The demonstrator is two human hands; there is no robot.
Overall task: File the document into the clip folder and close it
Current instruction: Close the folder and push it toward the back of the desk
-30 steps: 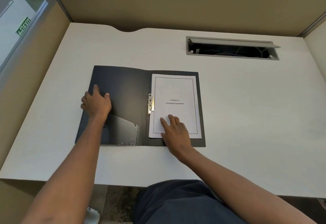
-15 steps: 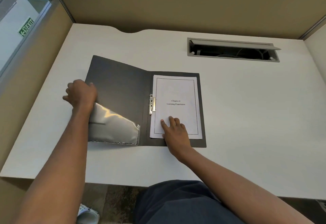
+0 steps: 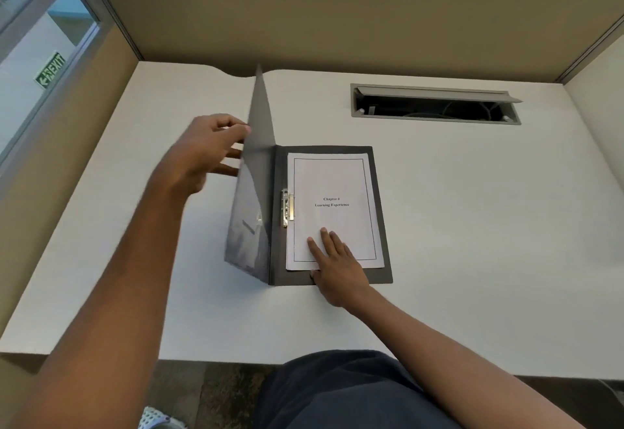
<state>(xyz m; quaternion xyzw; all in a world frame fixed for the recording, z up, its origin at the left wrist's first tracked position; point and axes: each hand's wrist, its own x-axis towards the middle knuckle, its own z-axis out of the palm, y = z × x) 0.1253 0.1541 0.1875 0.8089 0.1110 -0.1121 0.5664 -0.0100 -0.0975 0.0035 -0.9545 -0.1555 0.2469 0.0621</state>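
Observation:
A dark grey clip folder (image 3: pixel 383 212) lies on the white desk (image 3: pixel 472 226). Its right half is flat, with a white printed document (image 3: pixel 332 192) on it, held under the metal clip (image 3: pixel 287 207) at the spine. The front cover (image 3: pixel 258 192) stands almost upright, swung up from the left. My left hand (image 3: pixel 209 151) grips the cover's outer edge, thumb in front, fingers behind. My right hand (image 3: pixel 337 265) lies flat, fingers apart, pressing the document's lower edge.
An open cable slot (image 3: pixel 435 104) is cut into the desk at the back right. Tan partition walls (image 3: pixel 337 23) close the back and both sides. A glass panel (image 3: pixel 50 40) stands at the left. My lap is below the desk's front edge.
My left hand has lifted the front cover from flat on the desk to nearly upright, swinging it rightward. My right hand has stayed on the document.

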